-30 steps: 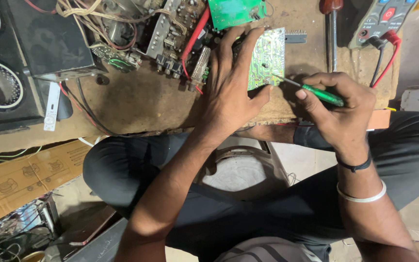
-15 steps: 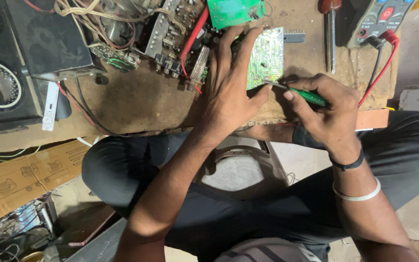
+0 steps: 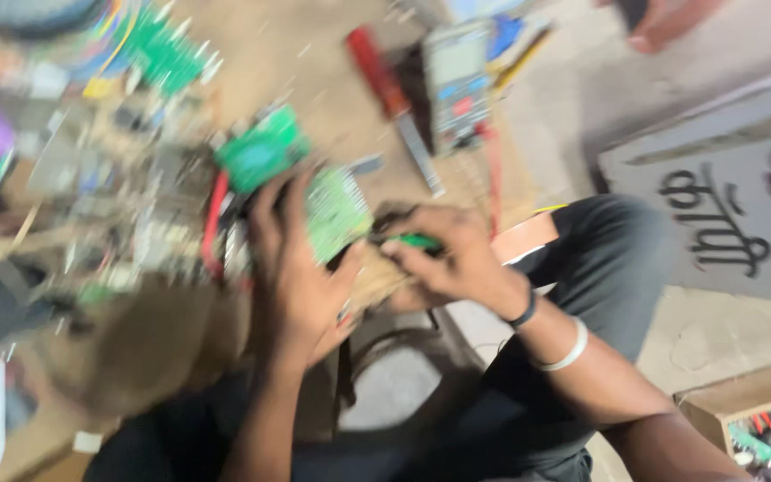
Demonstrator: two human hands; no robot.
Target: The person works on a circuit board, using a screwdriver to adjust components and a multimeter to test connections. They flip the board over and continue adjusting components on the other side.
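Observation:
The picture is blurred by head motion. My left hand (image 3: 294, 268) grips a pale green circuit board (image 3: 336, 212) at its left edge, holding it tilted over the brown workbench (image 3: 314, 71). My right hand (image 3: 443, 254) holds a green-handled screwdriver (image 3: 414, 241) with its tip against the board's right side. A bright green smaller board (image 3: 261, 153) lies just beyond my left fingers, with a red wire (image 3: 214, 219) beside it.
A red-handled screwdriver (image 3: 387, 94) and a grey multimeter (image 3: 457, 85) lie on the bench behind the board. Tangled wires and electronics (image 3: 109, 152) crowd the left. A cardboard box of small parts (image 3: 756, 419) sits lower right. A grey painted panel (image 3: 725, 196) lies right.
The view has swung sharply to the right and blurred. Both hands keep their hold on the board and screwdriver, the right hand staying close against the board.

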